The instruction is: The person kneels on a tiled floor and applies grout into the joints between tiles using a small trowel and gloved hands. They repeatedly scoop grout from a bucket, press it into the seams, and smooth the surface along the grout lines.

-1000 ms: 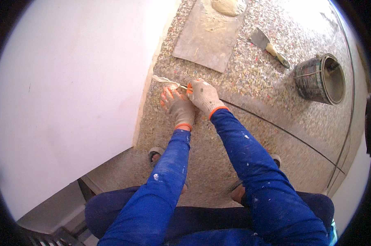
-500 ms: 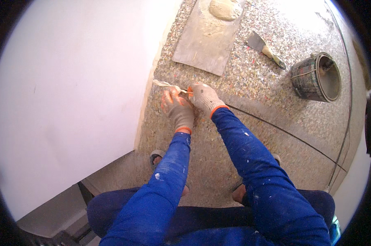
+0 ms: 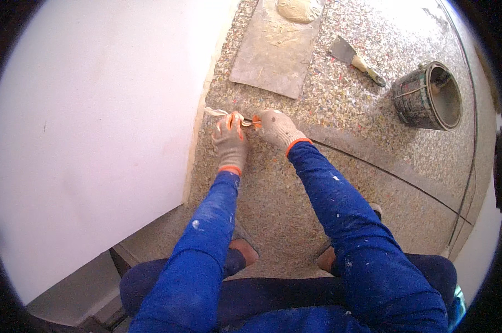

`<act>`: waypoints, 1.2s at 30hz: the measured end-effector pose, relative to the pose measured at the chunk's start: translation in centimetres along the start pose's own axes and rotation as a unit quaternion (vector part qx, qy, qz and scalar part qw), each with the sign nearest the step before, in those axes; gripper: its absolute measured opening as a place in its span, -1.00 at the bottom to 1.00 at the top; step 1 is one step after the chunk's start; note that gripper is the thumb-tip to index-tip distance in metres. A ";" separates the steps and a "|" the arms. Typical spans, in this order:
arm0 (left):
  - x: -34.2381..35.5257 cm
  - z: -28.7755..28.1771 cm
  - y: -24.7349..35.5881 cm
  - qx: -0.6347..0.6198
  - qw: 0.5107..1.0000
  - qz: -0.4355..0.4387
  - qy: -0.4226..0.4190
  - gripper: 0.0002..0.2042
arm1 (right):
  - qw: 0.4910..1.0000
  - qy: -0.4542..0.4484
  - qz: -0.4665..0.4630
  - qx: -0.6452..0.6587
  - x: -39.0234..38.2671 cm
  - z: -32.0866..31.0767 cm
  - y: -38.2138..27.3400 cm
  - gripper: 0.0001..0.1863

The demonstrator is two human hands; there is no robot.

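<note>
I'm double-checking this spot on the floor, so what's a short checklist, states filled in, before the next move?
1. Left hand and right hand gloved: ok.
2. Left hand at the pale strip: ok, its fingers overlap it.
3. Right hand's grip: cannot tell, the glove hides what it holds.
4. Scraper apart from both hands: ok, lying on the floor.
5. Bucket covered: not ok, its mouth is open.
6. Pale mound on the board: ok.

No lettering can be read. The side of the round metal bucket (image 3: 414,100) bears what looks like a printed label, with small marks in several colours on a dark ground, too smeared and blurred to make out.
</note>
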State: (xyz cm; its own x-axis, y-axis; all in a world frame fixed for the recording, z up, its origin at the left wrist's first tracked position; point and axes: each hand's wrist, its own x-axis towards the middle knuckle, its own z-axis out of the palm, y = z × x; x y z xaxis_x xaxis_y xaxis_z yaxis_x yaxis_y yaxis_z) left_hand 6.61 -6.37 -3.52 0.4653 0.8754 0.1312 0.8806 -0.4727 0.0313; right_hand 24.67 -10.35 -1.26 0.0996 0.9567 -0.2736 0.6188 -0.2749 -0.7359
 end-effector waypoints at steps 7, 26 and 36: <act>-3.2 2.0 1.2 0.000 0.995 -0.071 0.065 -0.39 | 1.000 -0.005 0.001 -0.023 -0.1 -0.2 0.2 -0.74; 3.5 -0.1 -4.1 -0.009 0.975 0.223 -0.020 -0.58 | 0.999 -0.020 0.026 -0.012 0.5 -1.7 1.8 -0.71; 2.7 0.0 -3.8 -0.048 0.972 0.225 0.040 -0.68 | 1.000 -0.006 0.009 -0.003 0.4 -1.3 2.3 -0.73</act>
State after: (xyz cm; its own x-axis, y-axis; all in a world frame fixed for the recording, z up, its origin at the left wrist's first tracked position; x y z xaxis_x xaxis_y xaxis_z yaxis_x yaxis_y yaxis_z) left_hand 4.49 -2.21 -3.33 0.7895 0.5695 0.2288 0.5759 -0.8163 0.0445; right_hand 27.17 -10.50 -2.24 0.1017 0.9504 -0.2939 0.6211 -0.2915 -0.7275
